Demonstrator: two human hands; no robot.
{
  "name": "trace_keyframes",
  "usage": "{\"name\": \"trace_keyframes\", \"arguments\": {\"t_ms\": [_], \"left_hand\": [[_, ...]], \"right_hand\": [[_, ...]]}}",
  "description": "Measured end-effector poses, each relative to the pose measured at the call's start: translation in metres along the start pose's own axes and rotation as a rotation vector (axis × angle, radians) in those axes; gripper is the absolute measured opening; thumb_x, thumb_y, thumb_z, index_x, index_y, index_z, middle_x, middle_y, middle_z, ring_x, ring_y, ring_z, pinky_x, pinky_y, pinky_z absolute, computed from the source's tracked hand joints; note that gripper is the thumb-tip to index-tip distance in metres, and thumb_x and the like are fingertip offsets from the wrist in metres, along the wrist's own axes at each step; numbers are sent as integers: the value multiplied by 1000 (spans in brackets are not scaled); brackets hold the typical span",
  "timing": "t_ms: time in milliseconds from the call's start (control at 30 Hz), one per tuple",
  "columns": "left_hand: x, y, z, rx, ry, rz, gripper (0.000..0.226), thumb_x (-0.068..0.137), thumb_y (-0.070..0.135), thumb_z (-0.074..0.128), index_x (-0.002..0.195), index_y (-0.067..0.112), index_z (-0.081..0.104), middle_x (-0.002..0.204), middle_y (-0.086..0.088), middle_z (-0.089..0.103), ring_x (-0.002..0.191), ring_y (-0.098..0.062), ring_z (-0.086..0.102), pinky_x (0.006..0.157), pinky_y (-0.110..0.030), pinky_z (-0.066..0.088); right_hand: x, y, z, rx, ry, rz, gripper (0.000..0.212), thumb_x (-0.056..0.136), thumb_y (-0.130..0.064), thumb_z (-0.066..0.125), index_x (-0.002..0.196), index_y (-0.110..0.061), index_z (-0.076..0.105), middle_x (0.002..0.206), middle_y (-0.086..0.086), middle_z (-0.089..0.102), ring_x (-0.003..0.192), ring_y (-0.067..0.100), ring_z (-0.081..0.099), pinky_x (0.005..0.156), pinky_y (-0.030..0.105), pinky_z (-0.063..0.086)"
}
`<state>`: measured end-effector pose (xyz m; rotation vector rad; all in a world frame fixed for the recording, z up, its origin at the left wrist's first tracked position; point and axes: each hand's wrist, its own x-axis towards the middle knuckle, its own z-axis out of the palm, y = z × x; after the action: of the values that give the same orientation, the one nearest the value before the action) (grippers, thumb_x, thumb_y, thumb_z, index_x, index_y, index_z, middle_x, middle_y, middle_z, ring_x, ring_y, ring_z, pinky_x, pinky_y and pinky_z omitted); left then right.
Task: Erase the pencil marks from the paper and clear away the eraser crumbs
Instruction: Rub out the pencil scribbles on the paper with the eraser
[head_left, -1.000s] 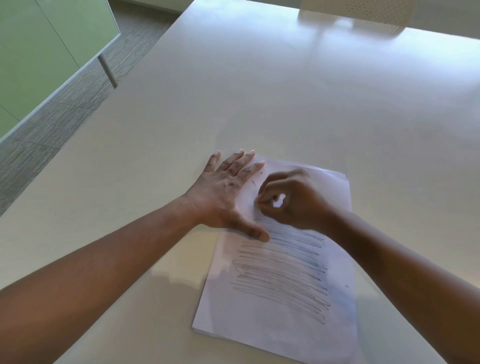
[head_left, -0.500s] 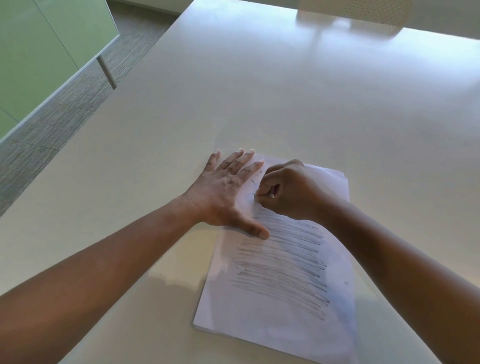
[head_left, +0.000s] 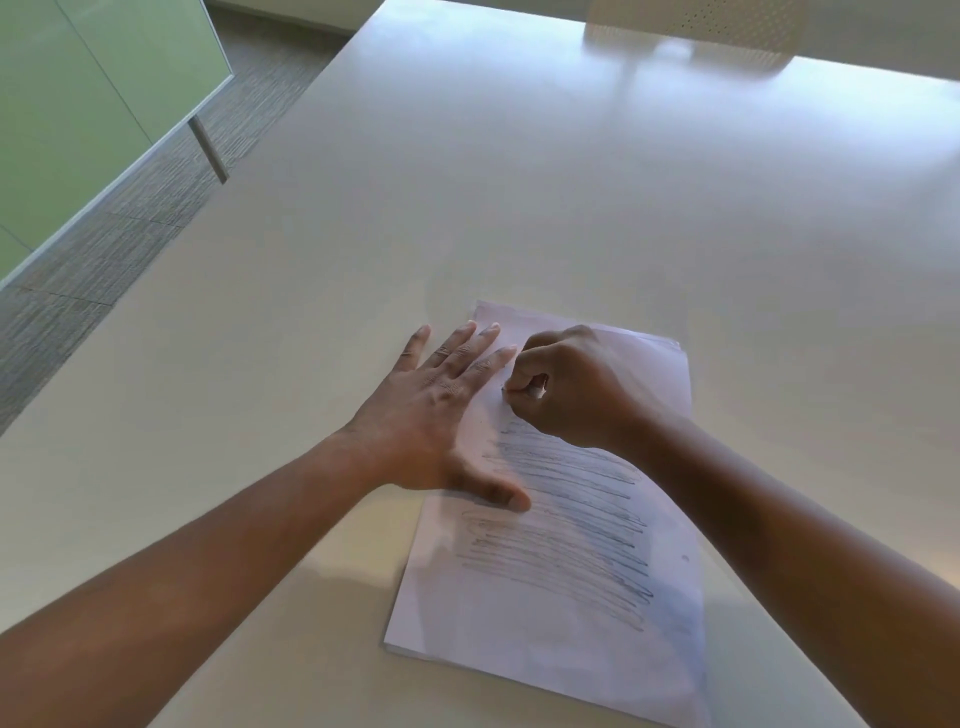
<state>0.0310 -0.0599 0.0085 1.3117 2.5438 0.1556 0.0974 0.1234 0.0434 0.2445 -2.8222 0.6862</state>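
- While the left hand (head_left: 436, 415) is lying flat with its fingers straight and slightly spread, it is pressing down on the left edge of the paper (head_left: 561, 634); its thumb (head_left: 501, 493) is resting on the sheet beside the scribbles, and its outer fingers are reaching past the paper onto the table (head_left: 467, 182).
- Seen from the head camera, the right hand (head_left: 576, 387) is curling into a loose fist over the upper part of the sheet, its fingertips pinching a small white eraser (head_left: 536, 391), of which only a sliver is showing between finger and thumb.
- Dark pencil marks (head_left: 566, 525) are running in rows across the middle of the paper, starting just below the right hand; the strip of sheet around that hand is looking mostly bare.
- Whether eraser crumbs are lying on the sheet is too fine to tell.
- The paper is sitting as a thin stack on the near part of the pale table, tilted a little.
- A green partition (head_left: 78, 104) and grey carpet (head_left: 104, 249) are showing at the far left, and a perforated chair back (head_left: 727, 26) is standing beyond the table's far edge.
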Motion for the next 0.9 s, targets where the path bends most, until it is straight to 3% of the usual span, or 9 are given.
{"name": "trace_keyframes", "arguments": {"t_ms": [133, 267, 467, 667, 833, 900], "left_hand": [[2, 1, 0, 18, -22, -13, 154, 44, 112, 34, 163, 28, -14, 169, 9, -24, 150, -5, -32, 125, -51, -13], [3, 1, 0, 15, -30, -12, 153, 46, 112, 37, 163, 28, -15, 169, 8, -25, 150, -6, -33, 124, -52, -14], [1, 1, -1, 34, -28, -10, 155, 43, 113, 31, 162, 25, -17, 169, 8, -25, 150, -6, -33, 125, -52, -13], [4, 2, 0, 19, -30, -14, 153, 46, 112, 39, 162, 28, -15, 169, 9, -24, 150, -7, -33, 124, -52, -14], [2, 2, -2, 50, -45, -14, 154, 45, 112, 33, 161, 25, -18, 169, 7, -27, 150, -7, -34, 125, -52, -13], [2, 2, -1, 34, -43, -18, 154, 45, 111, 36, 162, 26, -17, 169, 7, -26, 150, -7, -34, 124, -52, -13]], "right_hand": [[-9, 0, 13, 188, -17, -106, 15, 70, 0, 75, 61, -11, 71, 62, -2, 63, 53, 16, 56, 53, 30, 49], [-19, -7, 15, 273, -156, -214, 12, 70, 0, 80, 65, -9, 73, 66, -1, 67, 55, 13, 60, 54, 29, 51], [-1, 3, 20, 236, 12, -191, 13, 69, 4, 74, 63, -7, 70, 65, 1, 64, 55, 18, 58, 54, 35, 49], [-15, -2, 14, 262, -207, -316, 11, 73, -5, 81, 67, -9, 73, 67, 1, 66, 55, 13, 60, 53, 30, 50], [-3, 9, 14, 247, -24, -265, 12, 72, 2, 76, 64, -6, 70, 66, 2, 65, 55, 16, 57, 53, 33, 49], [-7, 8, 13, 265, -54, -283, 13, 73, 0, 77, 64, -6, 70, 67, 2, 65, 55, 16, 58, 53, 33, 49]]}}
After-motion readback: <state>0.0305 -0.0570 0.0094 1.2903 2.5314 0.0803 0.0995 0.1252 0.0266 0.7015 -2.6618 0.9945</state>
